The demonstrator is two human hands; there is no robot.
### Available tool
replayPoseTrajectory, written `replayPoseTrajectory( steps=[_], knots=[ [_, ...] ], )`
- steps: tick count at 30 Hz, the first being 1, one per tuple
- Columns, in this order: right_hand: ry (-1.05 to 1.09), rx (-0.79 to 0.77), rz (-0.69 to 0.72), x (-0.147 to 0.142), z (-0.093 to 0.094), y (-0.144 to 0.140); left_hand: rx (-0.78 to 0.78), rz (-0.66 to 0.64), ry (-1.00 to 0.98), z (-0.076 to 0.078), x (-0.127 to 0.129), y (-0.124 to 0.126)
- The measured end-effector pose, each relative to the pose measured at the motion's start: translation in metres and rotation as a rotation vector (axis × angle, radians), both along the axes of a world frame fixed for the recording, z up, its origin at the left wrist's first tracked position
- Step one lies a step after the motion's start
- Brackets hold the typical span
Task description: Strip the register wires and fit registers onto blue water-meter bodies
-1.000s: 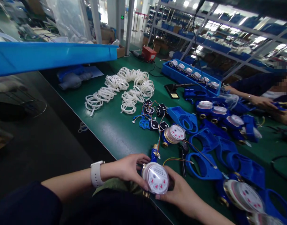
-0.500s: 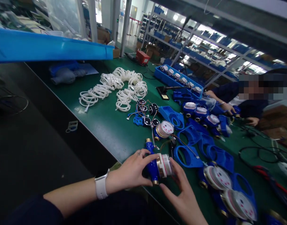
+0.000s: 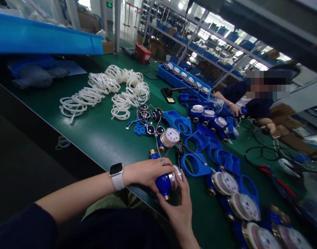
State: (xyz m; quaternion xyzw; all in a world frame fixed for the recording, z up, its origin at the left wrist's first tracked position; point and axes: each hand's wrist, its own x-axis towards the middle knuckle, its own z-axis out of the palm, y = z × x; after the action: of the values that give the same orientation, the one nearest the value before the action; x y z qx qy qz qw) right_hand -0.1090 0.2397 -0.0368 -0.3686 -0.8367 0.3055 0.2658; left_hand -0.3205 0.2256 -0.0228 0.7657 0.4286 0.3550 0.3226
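blue water meter (image 3: 164,180) sat at the green bench's (image 3: 103,138) near edge, turned body-up since a second ago, dial no longer facing the camera | left hand (image 3: 148,172) clasped its body | right hand (image 3: 177,204) closed on the dial end | blue covers (image 3: 196,165) just beyond

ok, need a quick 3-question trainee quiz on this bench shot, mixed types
1. True or false: both hands grip the blue water meter.
2. Which wrist wears the white watch? A) left B) right
3. Fill in: the white rings lie on the ___ mat.

Key: 1 true: left hand on top, right hand at its dial end. 2 A. 3 green.
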Motion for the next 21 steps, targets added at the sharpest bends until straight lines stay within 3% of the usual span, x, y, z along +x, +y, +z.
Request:
replayPoseTrajectory(
  steps=[6, 10, 16, 19, 21],
  knots=[
    [-0.006, 0.101, 0.017, -0.001, 0.000, -0.002, 0.048, -0.023, 0.008, -0.001, -0.002, 0.001],
    [-0.095, 0.130, 0.125, 0.001, 0.011, 0.002, 0.063, 0.049, 0.063, -0.012, -0.003, -0.018],
    [-0.218, -0.059, 0.224, -0.019, 0.036, 0.020, 0.164, 0.195, 0.012, -0.043, -0.009, -0.063],
    [-0.139, -0.290, 0.274, -0.033, 0.035, 0.023, 0.184, 0.256, 0.010, -0.049, -0.011, -0.083],
    [-0.088, -0.322, 0.300, -0.040, 0.028, 0.020, 0.178, 0.292, -0.016, -0.053, -0.011, -0.094]
  ],
)
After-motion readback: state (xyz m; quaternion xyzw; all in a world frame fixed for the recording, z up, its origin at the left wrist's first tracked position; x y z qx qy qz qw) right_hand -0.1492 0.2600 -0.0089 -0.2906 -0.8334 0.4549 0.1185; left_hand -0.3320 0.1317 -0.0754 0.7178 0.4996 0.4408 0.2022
